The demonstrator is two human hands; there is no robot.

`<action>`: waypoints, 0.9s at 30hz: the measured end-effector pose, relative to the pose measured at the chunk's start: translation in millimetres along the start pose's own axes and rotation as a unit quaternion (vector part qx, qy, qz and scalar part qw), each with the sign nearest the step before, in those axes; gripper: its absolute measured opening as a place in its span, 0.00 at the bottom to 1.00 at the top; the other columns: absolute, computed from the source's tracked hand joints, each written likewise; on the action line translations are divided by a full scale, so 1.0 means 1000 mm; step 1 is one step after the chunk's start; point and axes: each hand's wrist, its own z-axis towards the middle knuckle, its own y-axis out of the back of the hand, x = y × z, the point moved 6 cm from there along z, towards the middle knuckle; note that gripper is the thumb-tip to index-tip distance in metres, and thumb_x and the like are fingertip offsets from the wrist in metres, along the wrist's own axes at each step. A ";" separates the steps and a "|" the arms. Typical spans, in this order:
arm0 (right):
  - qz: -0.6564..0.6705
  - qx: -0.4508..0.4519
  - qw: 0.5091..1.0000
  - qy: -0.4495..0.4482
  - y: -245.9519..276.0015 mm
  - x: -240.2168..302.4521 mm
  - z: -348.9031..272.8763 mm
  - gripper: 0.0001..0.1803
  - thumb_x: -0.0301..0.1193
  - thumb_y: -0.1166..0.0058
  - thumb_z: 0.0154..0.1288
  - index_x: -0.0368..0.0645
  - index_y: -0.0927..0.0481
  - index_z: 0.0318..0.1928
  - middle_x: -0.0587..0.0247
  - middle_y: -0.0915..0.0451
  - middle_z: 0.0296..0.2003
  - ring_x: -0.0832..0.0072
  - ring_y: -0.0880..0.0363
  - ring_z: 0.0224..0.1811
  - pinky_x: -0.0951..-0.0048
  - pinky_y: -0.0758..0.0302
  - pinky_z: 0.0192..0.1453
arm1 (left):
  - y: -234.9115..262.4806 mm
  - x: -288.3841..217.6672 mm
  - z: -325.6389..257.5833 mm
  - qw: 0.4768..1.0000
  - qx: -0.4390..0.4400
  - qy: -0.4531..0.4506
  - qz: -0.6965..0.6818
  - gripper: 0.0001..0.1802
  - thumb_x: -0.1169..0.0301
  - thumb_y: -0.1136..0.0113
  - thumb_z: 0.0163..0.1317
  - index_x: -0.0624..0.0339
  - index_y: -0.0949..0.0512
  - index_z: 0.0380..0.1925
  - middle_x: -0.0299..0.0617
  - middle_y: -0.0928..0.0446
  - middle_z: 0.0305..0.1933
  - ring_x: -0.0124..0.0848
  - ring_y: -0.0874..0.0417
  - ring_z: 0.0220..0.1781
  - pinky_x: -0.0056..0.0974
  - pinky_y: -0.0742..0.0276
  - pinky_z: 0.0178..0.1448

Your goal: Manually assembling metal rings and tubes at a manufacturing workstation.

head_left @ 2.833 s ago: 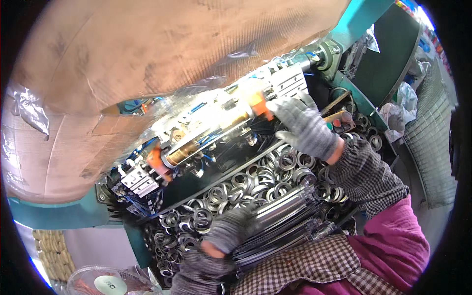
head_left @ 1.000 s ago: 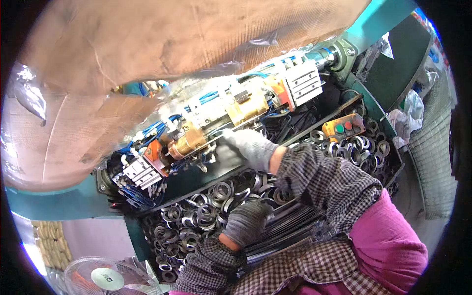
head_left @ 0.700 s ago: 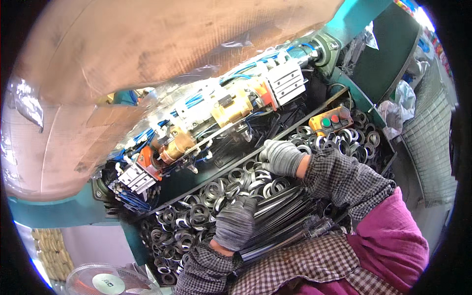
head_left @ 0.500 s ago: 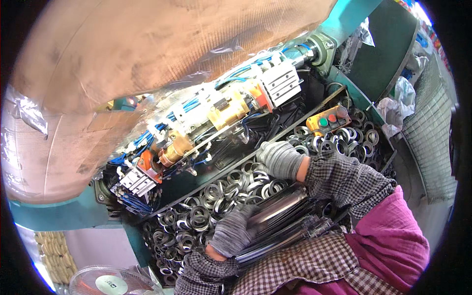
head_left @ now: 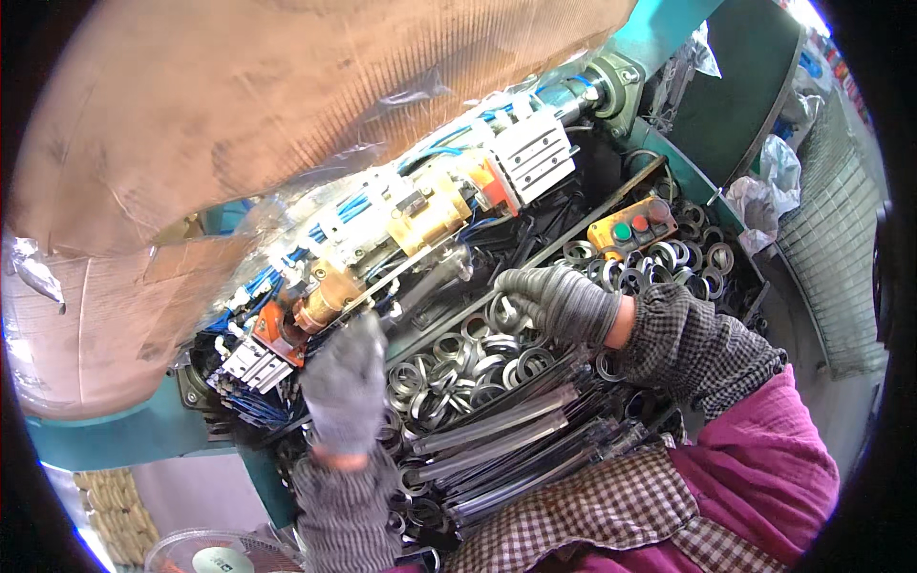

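Presently, the right hand [head_left: 559, 304] grips a metal ring [head_left: 503, 315] between curled fingertips. The left hand [head_left: 346, 387], blurred near the fixture's [head_left: 420, 224] left end: finger closure cannot be determined. Green bin [head_left: 680, 160] contains loose rings [head_left: 409, 379], strips [head_left: 497, 444] nearside, yellow control box [head_left: 632, 229] far right.

Smooth, glossy metal rings [head_left: 489, 367]

- Lower left: fan [head_left: 222, 558] with wire guard; pale, flat surface [head_left: 202, 492] behind.
- Farther left: stacked tan bundles [head_left: 117, 511].
- Right: grey gridded sheet [head_left: 841, 258], crumpled plastic bags [head_left: 776, 181] beside it.
- Upper right edge: bright white light [head_left: 810, 15].
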 end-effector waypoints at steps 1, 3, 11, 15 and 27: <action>0.000 0.002 1.000 0.003 0.003 0.005 0.001 0.11 0.31 0.52 0.70 0.43 0.23 0.49 0.55 0.17 0.32 0.58 0.17 0.35 0.63 0.22 0.39 | 0.001 0.002 0.023 0.990 0.005 -0.068 0.124 0.12 0.74 0.42 0.61 0.56 0.20 0.46 0.45 0.17 0.40 0.41 0.15 0.41 0.40 0.19 0.45; 0.152 -0.012 0.988 -0.006 0.013 0.028 0.002 0.12 0.28 0.48 0.68 0.41 0.22 0.50 0.54 0.16 0.35 0.64 0.17 0.38 0.66 0.22 0.45 | -0.004 0.019 0.048 0.981 -0.055 -0.123 0.136 0.12 0.75 0.42 0.61 0.56 0.20 0.45 0.46 0.18 0.44 0.42 0.16 0.44 0.40 0.20 0.49; 0.205 0.110 0.962 -0.146 0.022 0.011 -0.018 0.19 0.28 0.40 0.60 0.38 0.21 0.53 0.53 0.16 0.42 0.68 0.16 0.45 0.69 0.22 0.52 | -0.035 0.007 0.051 1.000 0.005 -0.010 0.018 0.15 0.69 0.37 0.60 0.57 0.19 0.47 0.48 0.20 0.50 0.46 0.18 0.50 0.46 0.22 0.54; 0.188 0.100 0.975 -0.066 0.015 0.029 -0.012 0.19 0.30 0.41 0.62 0.39 0.21 0.53 0.53 0.16 0.41 0.68 0.16 0.45 0.70 0.21 0.50 | -0.098 0.012 -0.012 0.963 0.240 -0.123 -0.002 0.19 0.77 0.36 0.54 0.56 0.20 0.48 0.45 0.19 0.46 0.44 0.17 0.47 0.42 0.20 0.51; 0.196 0.139 0.970 -0.025 -0.019 0.053 -0.028 0.16 0.32 0.43 0.66 0.37 0.19 0.50 0.53 0.17 0.44 0.68 0.19 0.50 0.71 0.26 0.58 | -0.080 -0.021 -0.012 0.956 0.209 0.055 -0.199 0.14 0.73 0.35 0.58 0.61 0.20 0.45 0.51 0.17 0.32 0.37 0.13 0.33 0.38 0.19 0.40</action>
